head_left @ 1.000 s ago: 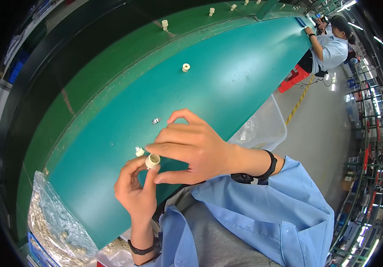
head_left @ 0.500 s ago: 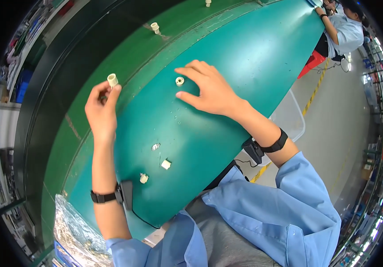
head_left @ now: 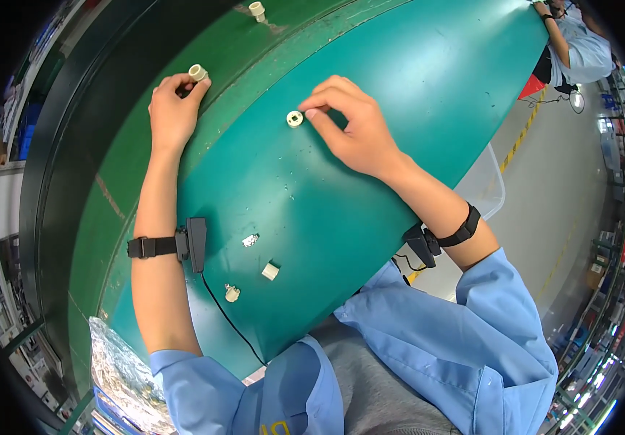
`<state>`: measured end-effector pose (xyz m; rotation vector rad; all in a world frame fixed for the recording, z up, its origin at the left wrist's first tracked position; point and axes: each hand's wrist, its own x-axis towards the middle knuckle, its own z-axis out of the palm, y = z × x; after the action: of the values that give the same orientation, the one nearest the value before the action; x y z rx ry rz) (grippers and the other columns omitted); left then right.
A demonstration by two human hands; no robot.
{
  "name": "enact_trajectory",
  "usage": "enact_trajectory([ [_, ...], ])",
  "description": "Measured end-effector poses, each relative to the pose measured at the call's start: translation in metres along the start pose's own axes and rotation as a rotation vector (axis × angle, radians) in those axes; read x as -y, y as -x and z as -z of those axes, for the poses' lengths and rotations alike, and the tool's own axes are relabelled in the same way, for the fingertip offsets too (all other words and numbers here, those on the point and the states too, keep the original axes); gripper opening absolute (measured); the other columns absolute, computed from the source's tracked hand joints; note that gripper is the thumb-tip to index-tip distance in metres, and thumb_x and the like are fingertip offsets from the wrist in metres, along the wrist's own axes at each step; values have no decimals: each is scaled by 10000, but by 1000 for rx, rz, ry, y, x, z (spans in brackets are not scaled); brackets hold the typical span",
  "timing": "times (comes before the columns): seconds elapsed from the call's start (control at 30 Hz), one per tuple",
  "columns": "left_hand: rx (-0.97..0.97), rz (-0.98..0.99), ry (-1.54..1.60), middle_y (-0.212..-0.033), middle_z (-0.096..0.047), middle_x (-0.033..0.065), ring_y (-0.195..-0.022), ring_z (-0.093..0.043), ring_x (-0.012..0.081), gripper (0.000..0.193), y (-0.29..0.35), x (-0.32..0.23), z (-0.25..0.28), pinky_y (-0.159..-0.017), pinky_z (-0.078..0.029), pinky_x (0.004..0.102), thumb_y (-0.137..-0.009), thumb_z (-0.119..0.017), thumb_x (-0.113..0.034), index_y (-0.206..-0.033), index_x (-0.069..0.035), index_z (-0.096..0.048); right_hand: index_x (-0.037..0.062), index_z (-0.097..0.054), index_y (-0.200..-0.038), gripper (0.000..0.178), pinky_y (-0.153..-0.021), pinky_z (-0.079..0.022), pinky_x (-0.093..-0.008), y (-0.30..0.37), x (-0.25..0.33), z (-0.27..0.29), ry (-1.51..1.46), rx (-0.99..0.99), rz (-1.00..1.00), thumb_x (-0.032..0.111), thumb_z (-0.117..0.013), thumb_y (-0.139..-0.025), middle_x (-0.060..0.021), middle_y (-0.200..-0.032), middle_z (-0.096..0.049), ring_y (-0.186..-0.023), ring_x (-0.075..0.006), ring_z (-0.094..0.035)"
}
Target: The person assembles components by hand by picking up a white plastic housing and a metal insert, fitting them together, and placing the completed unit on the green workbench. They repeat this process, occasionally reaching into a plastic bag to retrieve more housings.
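Observation:
My left hand (head_left: 173, 116) is over the green strip beyond the table edge, thumb and fingers closed on a cream hollow cylindrical fitting (head_left: 197, 72), its open end up. On the teal table lies a small round cream piece (head_left: 295, 119) with a dark square opening in its face. My right hand (head_left: 348, 119) is at the right edge of that piece, with thumb and index fingertips drawn together in a pinch. Whether anything small sits between them cannot be made out. A second cream fitting (head_left: 257, 11) stands farther along the green strip.
On the near table lie a crumpled foil scrap (head_left: 251, 240), a cream cap (head_left: 270, 271) and a small cream part (head_left: 232, 293). A clear plastic bag (head_left: 127, 377) is at lower left. A translucent bin (head_left: 490, 185) stands beyond the table edge. Another person (head_left: 581, 47) sits far right.
My left hand has moved forward along the green strip with the fitting. My right hand's thumb and index, spread before, have come together beside the round piece. The view has shifted.

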<state>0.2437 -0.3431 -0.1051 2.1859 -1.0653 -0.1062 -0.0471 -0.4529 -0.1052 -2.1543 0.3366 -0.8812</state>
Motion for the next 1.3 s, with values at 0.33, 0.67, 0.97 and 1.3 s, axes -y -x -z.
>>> enact_trajectory([
  [0.33,-61,-177,80,-1022,-697,116,-1009,-657,261,159,129,-49,98,-948,-493,384,-930,-696,-89,-1058,3,-715,42,-742,-1042,136,-784,-463,-294,3,10,8,8,158,-402,79,-744,-911,-60,-950,-664,-866,-178,-601],
  [0.67,310,-411,-160,-1185,-622,73,-1087,-576,264,331,268,-91,104,-914,-391,401,-802,-717,-18,-1127,-80,-732,106,-741,-1099,221,-978,-383,-374,2,10,-7,244,138,119,206,-746,-902,-33,-1084,-646,-1055,-230,-572],
  [0.97,281,-445,-140,-1124,-651,24,-1055,-592,230,209,277,-82,101,-891,-359,397,-818,-732,-48,-1026,-75,-724,101,-733,-1086,204,-958,-397,-368,7,9,-6,221,129,96,178,-733,-897,-27,-1043,-662,-1017,-229,-575],
  [1.3,-43,-304,-238,-1111,-675,58,-1050,-606,255,221,316,-69,132,-910,-359,403,-808,-759,-81,-1024,-77,-713,81,-718,-1069,193,-953,-414,-379,5,9,-4,239,152,116,154,-734,-891,-41,-1022,-678,-994,-238,-594],
])
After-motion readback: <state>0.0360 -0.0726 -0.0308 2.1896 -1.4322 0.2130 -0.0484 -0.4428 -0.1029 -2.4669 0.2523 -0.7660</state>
